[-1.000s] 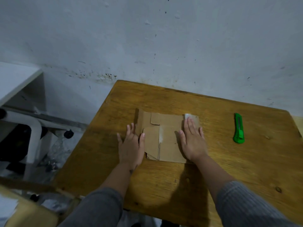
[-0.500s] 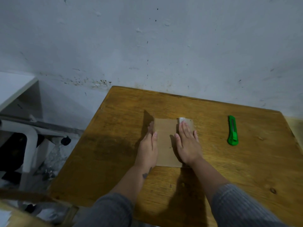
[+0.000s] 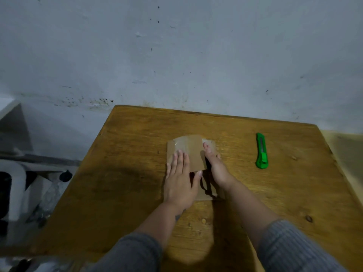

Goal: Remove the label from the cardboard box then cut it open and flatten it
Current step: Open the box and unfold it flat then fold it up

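Evidently light and springy, the cardboard box [image 3: 193,152] needs pressing along its creases; both hands [image 3: 179,181] lie spread flat upon it.

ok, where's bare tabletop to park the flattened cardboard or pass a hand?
Free: the wide strip left of the cardboard out to the table's left edge; the band behind it up to the wall; the near-right corner beyond the right hand. Crowded: the middle, under the left hand and right hand. The green cutter takes the strip on the right.
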`<state>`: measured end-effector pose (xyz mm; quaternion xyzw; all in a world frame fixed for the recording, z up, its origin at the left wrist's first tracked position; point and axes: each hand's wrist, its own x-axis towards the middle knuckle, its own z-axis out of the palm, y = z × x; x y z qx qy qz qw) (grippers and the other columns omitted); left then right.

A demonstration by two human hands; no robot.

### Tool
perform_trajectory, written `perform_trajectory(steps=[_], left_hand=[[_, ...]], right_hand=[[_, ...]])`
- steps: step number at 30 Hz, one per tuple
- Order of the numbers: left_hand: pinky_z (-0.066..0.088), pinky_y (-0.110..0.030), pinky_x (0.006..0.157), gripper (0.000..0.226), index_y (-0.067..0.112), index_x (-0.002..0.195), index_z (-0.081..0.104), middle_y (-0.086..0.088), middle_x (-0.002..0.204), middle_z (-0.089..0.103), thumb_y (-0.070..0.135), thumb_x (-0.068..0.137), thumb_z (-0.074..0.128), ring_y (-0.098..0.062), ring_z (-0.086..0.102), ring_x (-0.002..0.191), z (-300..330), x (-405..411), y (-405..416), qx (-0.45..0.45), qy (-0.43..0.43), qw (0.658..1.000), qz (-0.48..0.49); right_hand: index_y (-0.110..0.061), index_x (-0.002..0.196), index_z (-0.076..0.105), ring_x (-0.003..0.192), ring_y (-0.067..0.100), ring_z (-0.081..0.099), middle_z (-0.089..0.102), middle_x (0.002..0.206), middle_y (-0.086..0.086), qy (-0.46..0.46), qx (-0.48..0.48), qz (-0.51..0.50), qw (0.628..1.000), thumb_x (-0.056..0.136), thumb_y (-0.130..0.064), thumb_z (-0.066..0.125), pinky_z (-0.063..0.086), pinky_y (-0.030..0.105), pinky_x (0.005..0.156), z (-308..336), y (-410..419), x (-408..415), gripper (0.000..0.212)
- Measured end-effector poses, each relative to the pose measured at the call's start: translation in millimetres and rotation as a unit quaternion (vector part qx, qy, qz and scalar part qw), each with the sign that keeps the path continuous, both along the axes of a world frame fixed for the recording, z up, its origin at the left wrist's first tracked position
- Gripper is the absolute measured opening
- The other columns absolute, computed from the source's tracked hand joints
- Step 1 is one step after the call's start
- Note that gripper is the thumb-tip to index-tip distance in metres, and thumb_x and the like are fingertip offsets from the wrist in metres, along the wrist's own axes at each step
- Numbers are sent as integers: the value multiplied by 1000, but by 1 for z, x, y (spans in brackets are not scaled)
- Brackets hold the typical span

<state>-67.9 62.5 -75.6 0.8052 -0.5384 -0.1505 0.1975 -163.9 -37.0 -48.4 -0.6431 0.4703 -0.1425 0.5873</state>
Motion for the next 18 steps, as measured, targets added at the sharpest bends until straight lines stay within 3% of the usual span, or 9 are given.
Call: perform_trajectory(steps=[2,5,7,14,18], left_hand=[[-11,-38,118,87,18,149,-13,2,156,-20,72,81,-6,-13,-24,143,0,-1,0,20,-15,1000,-10],[-12,-40,118,86,17,149,-13,0,157,-20,71,82,-4,-14,-26,142,1,-2,-1,43,-33,998,-15],[-13,-41,118,86,17,149,-13,0,157,-21,71,82,-6,-14,-27,142,1,-2,-1,54,-46,997,-19],[-15,-43,117,97,17,147,-19,1,155,-27,68,67,-35,-12,-32,139,1,-1,-3,77,-62,994,-42],[-15,-37,117,79,20,149,-11,5,157,-20,61,81,-21,-7,-27,140,2,6,-2,47,-20,997,-49]], right_hand=[[-36,148,16,143,12,-13,7,157,-14,12,-24,9,1000,97,-53,14,-10,40,115,-5,-2,-1,53],[-25,149,18,140,-1,-2,9,157,-11,21,-111,45,993,102,-37,19,-9,31,117,-7,-3,-1,48],[-21,149,14,141,-2,0,6,158,-8,24,-148,56,987,102,-32,24,-7,33,118,-9,-4,-2,49],[-23,150,4,139,-3,-7,-4,157,-11,112,-276,106,949,102,-33,21,-6,36,117,-21,-4,-3,52],[-22,150,2,141,-1,-7,-5,158,-10,187,-327,119,919,102,-31,19,-7,39,118,-30,-1,-5,52]])
